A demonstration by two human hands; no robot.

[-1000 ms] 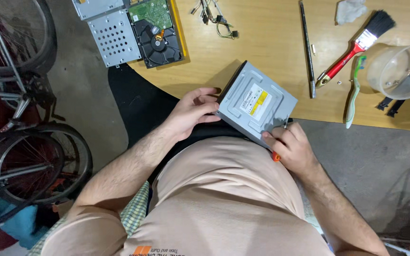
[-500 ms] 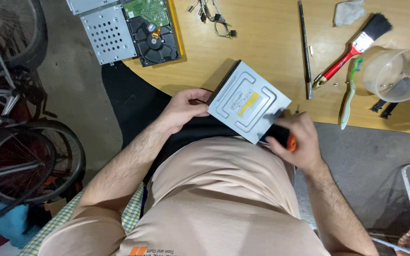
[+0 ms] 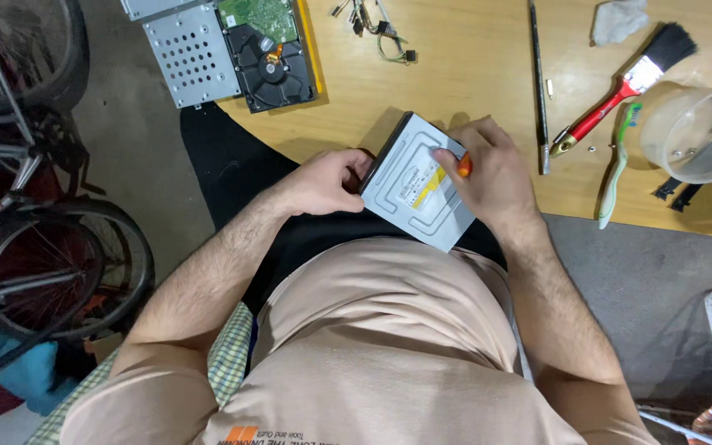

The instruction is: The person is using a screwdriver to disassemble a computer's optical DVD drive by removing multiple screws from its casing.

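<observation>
Hands clamp a grey metal disc drive (image 3: 420, 183) at the table (image 3: 471, 74) edge: left hand (image 3: 323, 183) grips its left side, right hand (image 3: 492, 177) presses an orange-handled tool (image 3: 463, 166) on top. Stiff, boxy, probably light; best held by its edges.

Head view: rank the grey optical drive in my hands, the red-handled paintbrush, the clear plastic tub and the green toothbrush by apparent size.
Largest to smallest:
1. grey optical drive, though it is held nearer the camera
2. clear plastic tub, partly cut off at the edge
3. red-handled paintbrush
4. green toothbrush, close to the paintbrush in length but slimmer
</observation>
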